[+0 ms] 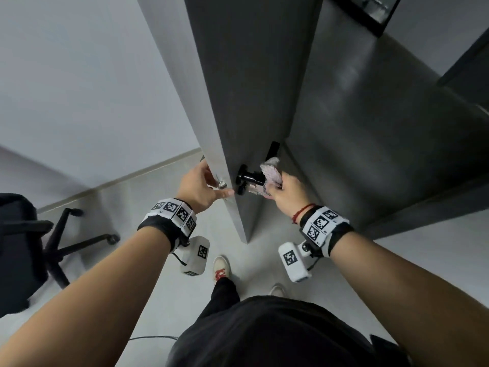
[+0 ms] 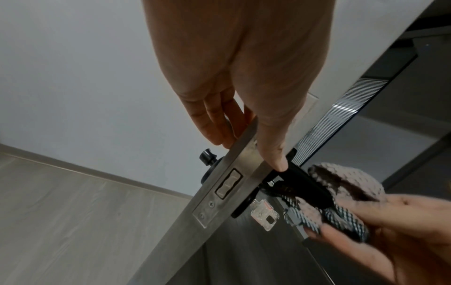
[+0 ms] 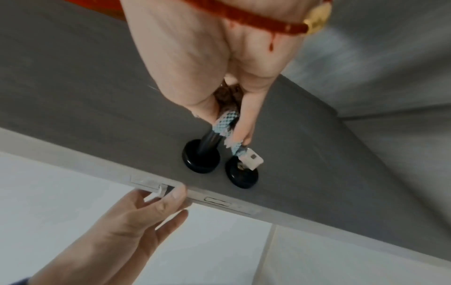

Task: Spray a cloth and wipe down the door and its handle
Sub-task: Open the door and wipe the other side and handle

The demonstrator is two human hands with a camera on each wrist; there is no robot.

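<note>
The grey door (image 1: pixel 251 88) stands ajar with its edge toward me. My left hand (image 1: pixel 205 182) holds that edge by the steel latch plate (image 2: pixel 227 185), fingers (image 2: pixel 214 123) behind the door and thumb on the near side. My right hand (image 1: pixel 284 193) grips a pale chequered cloth (image 1: pixel 270 170) wrapped around the black lever handle (image 1: pixel 248 178). In the left wrist view the cloth (image 2: pixel 346 185) covers the lever (image 2: pixel 305 183). The right wrist view shows the cloth (image 3: pixel 227 119) between fingers and palm, just above the handle's round base (image 3: pixel 201 159). No spray bottle is in view.
A key with a clear tag (image 2: pixel 264 214) sits in the lock below the handle. A black office chair (image 1: pixel 31 247) stands at the left, a thin cable (image 1: pixel 153 337) lies on the floor, and my feet (image 1: pixel 221 266) are near the door's bottom corner. A dark wall (image 1: pixel 370 154) flanks the right.
</note>
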